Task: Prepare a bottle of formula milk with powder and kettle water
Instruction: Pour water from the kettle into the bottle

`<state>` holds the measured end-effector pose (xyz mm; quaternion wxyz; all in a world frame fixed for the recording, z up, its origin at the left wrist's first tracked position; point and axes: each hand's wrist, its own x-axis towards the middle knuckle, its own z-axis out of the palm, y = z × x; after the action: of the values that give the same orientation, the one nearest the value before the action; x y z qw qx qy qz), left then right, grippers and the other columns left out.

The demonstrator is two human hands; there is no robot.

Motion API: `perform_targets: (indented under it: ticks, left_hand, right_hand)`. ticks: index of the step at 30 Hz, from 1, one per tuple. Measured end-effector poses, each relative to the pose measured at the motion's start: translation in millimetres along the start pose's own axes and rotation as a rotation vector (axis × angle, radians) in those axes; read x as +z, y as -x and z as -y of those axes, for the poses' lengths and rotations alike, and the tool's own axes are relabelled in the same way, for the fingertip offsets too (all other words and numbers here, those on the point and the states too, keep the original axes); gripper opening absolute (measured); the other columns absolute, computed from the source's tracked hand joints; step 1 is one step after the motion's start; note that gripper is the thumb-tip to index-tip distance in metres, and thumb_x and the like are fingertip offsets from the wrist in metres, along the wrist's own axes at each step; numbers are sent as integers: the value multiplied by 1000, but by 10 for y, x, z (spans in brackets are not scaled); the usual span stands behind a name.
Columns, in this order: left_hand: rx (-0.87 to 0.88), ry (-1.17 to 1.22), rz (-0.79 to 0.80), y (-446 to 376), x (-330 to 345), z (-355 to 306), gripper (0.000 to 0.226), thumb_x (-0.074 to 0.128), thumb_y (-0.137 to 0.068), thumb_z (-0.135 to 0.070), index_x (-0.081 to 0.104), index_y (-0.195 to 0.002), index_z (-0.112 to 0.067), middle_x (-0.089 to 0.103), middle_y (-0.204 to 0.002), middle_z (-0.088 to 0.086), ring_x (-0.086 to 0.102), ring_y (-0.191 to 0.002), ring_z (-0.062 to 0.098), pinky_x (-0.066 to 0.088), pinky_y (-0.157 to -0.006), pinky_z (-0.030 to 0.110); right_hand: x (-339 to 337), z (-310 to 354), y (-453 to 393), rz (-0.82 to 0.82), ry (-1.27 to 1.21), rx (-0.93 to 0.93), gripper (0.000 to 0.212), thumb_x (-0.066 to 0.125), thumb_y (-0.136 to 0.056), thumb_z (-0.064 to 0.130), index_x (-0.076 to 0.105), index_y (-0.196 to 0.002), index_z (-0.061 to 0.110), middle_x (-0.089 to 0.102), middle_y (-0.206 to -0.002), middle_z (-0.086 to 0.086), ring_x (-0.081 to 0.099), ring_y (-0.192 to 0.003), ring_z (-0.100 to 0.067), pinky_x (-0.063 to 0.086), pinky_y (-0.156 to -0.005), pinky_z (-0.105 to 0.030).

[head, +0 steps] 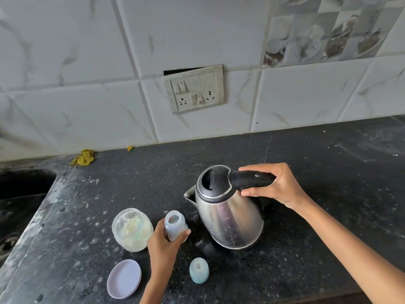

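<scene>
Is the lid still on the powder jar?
No, the powder jar stands open, and its lid lies on the counter in front of it.

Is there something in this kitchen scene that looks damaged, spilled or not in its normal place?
Yes. The switch plate on the tiled wall hangs askew, with a dark gap above its top edge. Pale specks and smears lie on the black counter around the powder jar.
</scene>
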<state>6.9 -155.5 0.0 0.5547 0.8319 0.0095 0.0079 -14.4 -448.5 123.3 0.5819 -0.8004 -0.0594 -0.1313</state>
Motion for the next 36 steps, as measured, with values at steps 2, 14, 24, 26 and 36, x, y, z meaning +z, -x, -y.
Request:
perform_targets:
  ticks: [2,14,24,26,36]
  left_hand:
    - [38,-7,28,-57,-30,-38,51,91,-63,-20,61,-103,-30,70,-93,-13,66,-89,7,52,-74,23]
    - [119,18,96,-143,-101,-94,57,92,-60,-18,62,-103,-39,73,-98,-15,68,-94,5,56,-82,31]
    - [130,-19,107,-183,-141,-61,58,92,-60,-18,61,-103,-42,72,-95,-17,66,-91,-1,51,-75,18]
    - [127,-23,108,-183,-145,-63,60,92,-60,-18,58,-101,-46,71,-95,-20,64,-92,-5,49,-74,13]
    - [119,-18,94,-208,-137,-23,61,92,-60,-18,60,-106,-40,71,-97,-18,65,-95,-1,51,-79,19]
  right_hand:
    - [2,36,-24,20,18,-8,50,89,-50,15,74,-98,22,76,-95,17,70,-91,0,50,-83,-11]
    - [22,185,-90,96,82,-51,53,92,-49,17,76,-100,19,78,-98,8,73,-93,-8,53,-83,-16]
    - [68,257,-80,115,120,-56,54,91,-49,24,76,-101,24,77,-97,12,73,-94,-7,55,-84,-19]
    - [76,274,-90,118,125,-53,54,91,-49,23,76,-100,25,77,-97,13,72,-93,-6,54,-84,-18]
    - [135,349,-159,159,145,-50,52,92,-50,22,75,-99,27,77,-95,16,72,-92,-3,53,-81,-14]
